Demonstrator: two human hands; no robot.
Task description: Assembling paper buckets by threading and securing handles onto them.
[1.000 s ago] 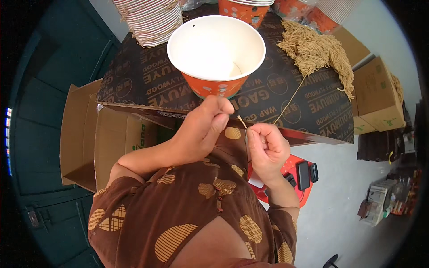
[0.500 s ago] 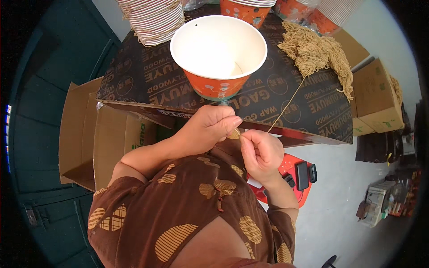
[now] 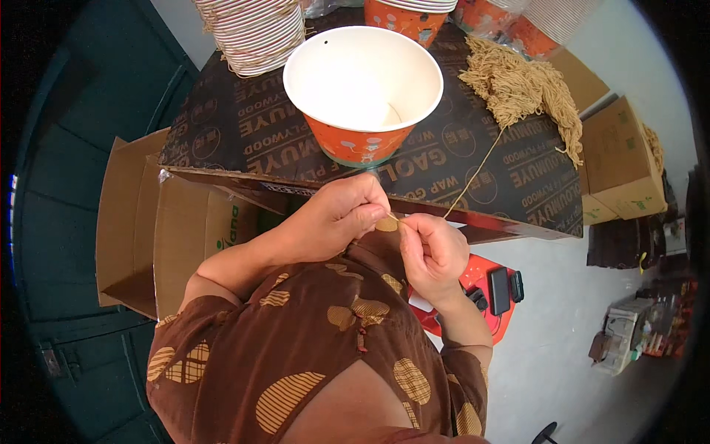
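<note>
Pinching a thin tan string [image 3: 473, 177] between thumb and fingertips, the left hand [image 3: 336, 218] is closed tight, knuckles up, just below the front edge of the board [image 3: 244, 140]. Right hand [image 3: 433, 248] sits just beside it, almost touching, its fingers also curled shut on the same string, near the end. From the two hands the string runs up and to the right across the board to a bundle [image 3: 521, 89] of like tan strings lying on the board's far right part

An orange paper cup [image 3: 362, 85] with a white inside stands on the board just above the hands, upright and open, apart from them. A short bit of string shows inside it against the wall; a small hole shows near its rim. A stack of white cups [image 3: 255, 33] lies at the board's far left corner, and more orange cups [image 3: 410, 11] stand behind the open cup

An open carton [image 3: 148, 222] stands at the person's left, beside the board. More cartons [image 3: 617, 159] sit past the board's right edge. A red stool [image 3: 492, 288] is on the floor under the right forearm. The person wears a brown patterned sleeve [image 3: 244, 348]
</note>
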